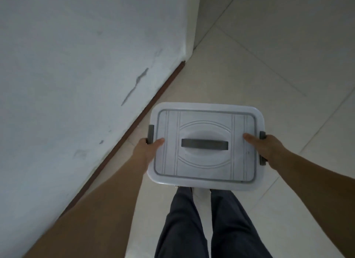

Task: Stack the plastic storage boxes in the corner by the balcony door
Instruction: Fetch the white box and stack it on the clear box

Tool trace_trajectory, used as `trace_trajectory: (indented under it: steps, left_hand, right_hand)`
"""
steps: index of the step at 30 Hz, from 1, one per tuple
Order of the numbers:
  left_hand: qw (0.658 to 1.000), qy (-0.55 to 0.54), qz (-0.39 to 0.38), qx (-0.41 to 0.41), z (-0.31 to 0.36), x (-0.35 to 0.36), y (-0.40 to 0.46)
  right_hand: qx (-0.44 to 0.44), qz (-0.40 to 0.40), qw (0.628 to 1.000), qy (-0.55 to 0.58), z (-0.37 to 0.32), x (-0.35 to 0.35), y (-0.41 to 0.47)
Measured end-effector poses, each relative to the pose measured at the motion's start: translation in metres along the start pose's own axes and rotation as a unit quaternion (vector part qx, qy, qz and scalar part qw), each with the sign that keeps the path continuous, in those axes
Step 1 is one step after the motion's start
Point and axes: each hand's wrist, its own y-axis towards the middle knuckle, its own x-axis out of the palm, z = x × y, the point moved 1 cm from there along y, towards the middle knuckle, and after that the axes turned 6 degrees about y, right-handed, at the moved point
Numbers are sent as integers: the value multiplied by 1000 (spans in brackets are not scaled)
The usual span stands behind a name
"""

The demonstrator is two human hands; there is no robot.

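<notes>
A white plastic storage box (206, 165) with a lid, a grey top handle and grey side clips is held in front of my body, above the floor. My left hand (148, 147) grips its left side with the thumb on the lid. My right hand (267, 149) grips the right side the same way, over the grey clip. The box body below the lid is hidden. My legs in dark trousers show beneath it.
A white wall (76, 75) with a dark brown skirting board (134, 123) runs diagonally along my left. The wall ends at a corner (189, 46) ahead. Pale floor tiles (278, 65) stretch ahead and to the right.
</notes>
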Motion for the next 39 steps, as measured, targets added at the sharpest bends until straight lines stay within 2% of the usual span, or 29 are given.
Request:
trace_trajectory:
  steps: [5, 10, 12, 18, 19, 21, 25, 29, 31, 36, 39]
  left_hand:
    - [997, -45, 24, 53, -4, -35, -102]
    - [988, -127, 73, 51, -36, -62, -189]
    - [980, -172, 90, 50, -52, -63, -215]
    - [929, -299, 217, 27, -124, -48, -301]
    - [901, -354, 250, 10, -157, -39, -331]
    - [886, -386, 256, 2, -181, -29, -347]
    - [826, -478, 297, -21, -251, -6, -388]
    - [754, -558, 341, -67, -341, 21, -431]
    - [733, -576, 352, -85, -382, 30, -450]
    - [658, -630, 389, -135, -527, 81, -524]
    - [601, -671, 406, -155, -614, 122, -562]
  right_hand:
    - [-55, -3, 998, -14, -17, -35, -92]
    - [-101, -64, 993, -12, -34, -54, -159]
    - [-118, -95, 988, -28, -42, -56, -174]
    - [-192, -167, 958, -135, -57, -50, -225]
    - [-220, -188, 939, -185, -56, -41, -250]
    - [-251, -188, 924, -221, -60, -33, -266]
    - [-302, -235, 873, -302, -39, 5, -314]
    - [-338, -268, 814, -390, 16, 62, -377]
    - [-355, -285, 788, -415, 44, 89, -405]
    - [-387, -320, 711, -492, 185, 160, -491]
    - [-394, -336, 669, -533, 281, 191, -531]
